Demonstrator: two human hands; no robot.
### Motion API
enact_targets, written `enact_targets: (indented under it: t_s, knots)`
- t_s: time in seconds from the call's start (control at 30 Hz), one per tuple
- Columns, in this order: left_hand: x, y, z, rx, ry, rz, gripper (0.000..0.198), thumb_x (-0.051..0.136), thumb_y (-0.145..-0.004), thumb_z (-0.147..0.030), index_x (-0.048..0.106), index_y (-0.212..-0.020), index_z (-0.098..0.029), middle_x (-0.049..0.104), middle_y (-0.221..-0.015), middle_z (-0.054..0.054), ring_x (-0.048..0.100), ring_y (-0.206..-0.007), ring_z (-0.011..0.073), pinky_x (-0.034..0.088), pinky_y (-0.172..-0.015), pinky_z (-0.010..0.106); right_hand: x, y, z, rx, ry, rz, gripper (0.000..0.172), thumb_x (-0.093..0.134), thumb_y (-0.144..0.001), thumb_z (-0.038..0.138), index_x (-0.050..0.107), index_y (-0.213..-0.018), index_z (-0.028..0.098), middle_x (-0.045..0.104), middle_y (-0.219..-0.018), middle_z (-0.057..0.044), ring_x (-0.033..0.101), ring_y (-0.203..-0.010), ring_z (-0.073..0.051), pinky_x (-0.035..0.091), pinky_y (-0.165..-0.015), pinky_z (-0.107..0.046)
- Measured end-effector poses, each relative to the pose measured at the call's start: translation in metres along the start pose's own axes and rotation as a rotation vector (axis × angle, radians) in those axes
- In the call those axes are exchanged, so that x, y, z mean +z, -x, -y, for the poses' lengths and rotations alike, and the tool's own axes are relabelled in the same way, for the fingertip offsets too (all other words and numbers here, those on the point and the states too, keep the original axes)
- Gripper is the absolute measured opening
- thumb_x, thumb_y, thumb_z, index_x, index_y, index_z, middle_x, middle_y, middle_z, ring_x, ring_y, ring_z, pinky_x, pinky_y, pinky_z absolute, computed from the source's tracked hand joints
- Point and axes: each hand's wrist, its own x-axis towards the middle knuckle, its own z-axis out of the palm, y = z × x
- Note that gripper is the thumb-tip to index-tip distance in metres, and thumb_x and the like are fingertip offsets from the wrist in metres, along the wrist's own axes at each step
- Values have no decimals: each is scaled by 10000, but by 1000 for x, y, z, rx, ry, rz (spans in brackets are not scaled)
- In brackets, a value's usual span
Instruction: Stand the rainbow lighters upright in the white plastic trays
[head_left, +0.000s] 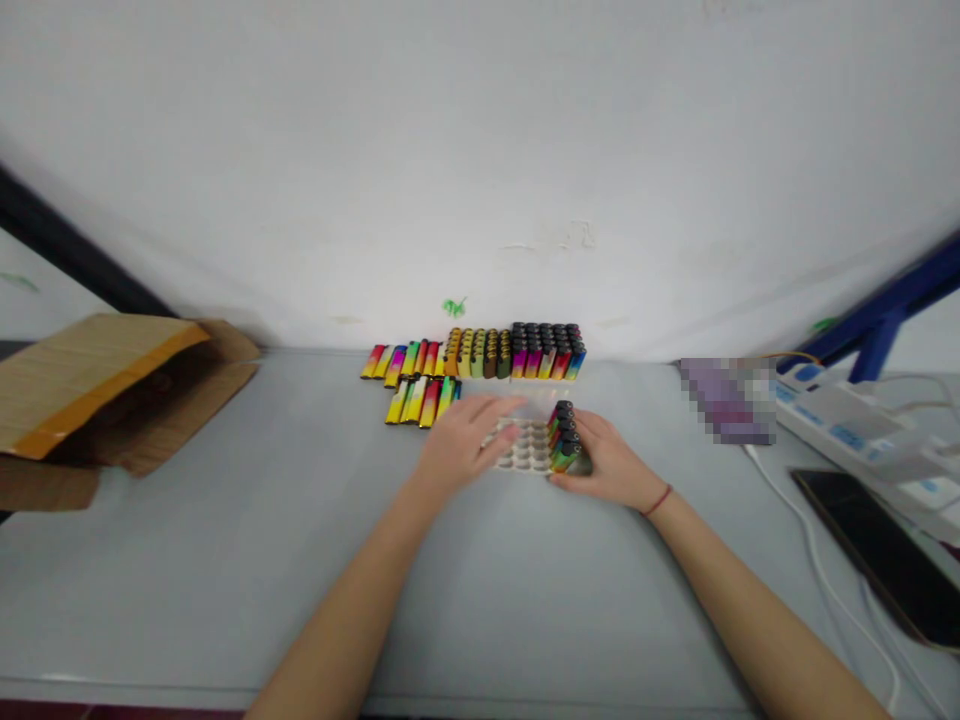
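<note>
A white tray (pixel 525 459) with rows of round hollows lies in front of me on the table. At its right end one column of colourful lighters (pixel 564 436) with black tops stands upright. My right hand (pixel 613 468) wraps that end, its thumb along the near edge and its fingers behind the lighters. My left hand (pixel 459 442) hovers over the tray's left part with fingers stretched out, and nothing shows in it. Beside it, to the left, several loose lighters (pixel 415 402) lie flat in two rows.
Against the wall stand upright blocks of yellow-topped lighters (pixel 480 355) and black-topped lighters (pixel 549 352). An opened cardboard box (pixel 105 390) lies at the left. On the right are a phone (pixel 885 550), a white power strip (pixel 847 425), cables and a blurred-out item (pixel 727 400).
</note>
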Motion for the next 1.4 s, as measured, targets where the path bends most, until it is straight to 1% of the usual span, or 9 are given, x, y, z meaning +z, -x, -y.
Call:
enact_targets:
  t_s: [0.13,0.23,0.33,0.5,0.87,0.93,1.07,1.27,1.4]
  knots:
    - [-37,9,50,-545,-270,-237,374,400,-963,-371,699,-976,-147,730,-960,124,656,-868,218,481,-833,314,0,-1,-1,-1,6,17,783,689,-780,570,478,-1389,126,568,-1363,-215,527,-1260,-360,406,-1079,-537]
    - [-54,20,78,-874,-412,-104,402,414,-932,-413,726,-940,-160,741,-959,136,665,-891,269,475,-788,337,1,-1,-2,-1,6,11,768,686,-784,571,483,-1385,138,572,-1360,-209,532,-1254,-357,411,-1073,-538]
    - [-57,26,88,-1026,-384,36,438,450,-903,-484,739,-1015,-174,750,-996,129,675,-933,301,477,-768,342,1,0,-2,-3,5,5,763,689,-780,570,488,-1382,145,578,-1352,-208,536,-1251,-360,415,-1066,-542]
    - [-44,22,87,-1077,-353,-86,540,432,-911,-532,681,-1199,-150,751,-1046,138,676,-995,310,487,-833,363,1,-1,-1,-9,9,14,762,681,-784,577,494,-1376,136,574,-1359,-217,533,-1256,-365,413,-1067,-549]
    - [-34,21,106,-1066,-163,-380,362,530,-847,-344,735,-1066,-140,757,-971,112,688,-914,261,509,-888,366,0,0,-3,-11,23,12,765,675,-786,573,489,-1381,131,570,-1368,-221,535,-1259,-369,410,-1070,-553]
    - [-35,19,106,-1106,25,-540,309,549,-841,-306,733,-1026,-140,744,-892,84,685,-899,234,521,-889,350,0,1,-4,-11,23,11,762,673,-788,572,489,-1380,130,573,-1364,-220,536,-1256,-368,411,-1068,-552]
    - [-41,10,98,-1234,792,-906,102,585,-825,-148,673,-876,-158,701,-810,24,676,-779,106,550,-792,197,1,1,-3,-14,29,13,766,670,-792,577,481,-1387,132,573,-1360,-221,534,-1258,-368,409,-1069,-550]
    - [-47,-3,80,-1291,1303,-880,187,509,-821,-16,621,-757,-152,667,-736,37,652,-644,67,558,-625,113,1,0,-2,-13,13,7,762,664,-796,584,472,-1399,158,571,-1366,-208,530,-1261,-362,404,-1071,-547]
    - [-41,-6,70,-1299,1423,-848,245,444,-767,54,566,-708,-149,596,-661,10,609,-577,50,548,-581,112,1,-1,-2,-15,12,9,758,668,-796,584,481,-1384,143,570,-1362,-214,532,-1257,-360,407,-1071,-541]
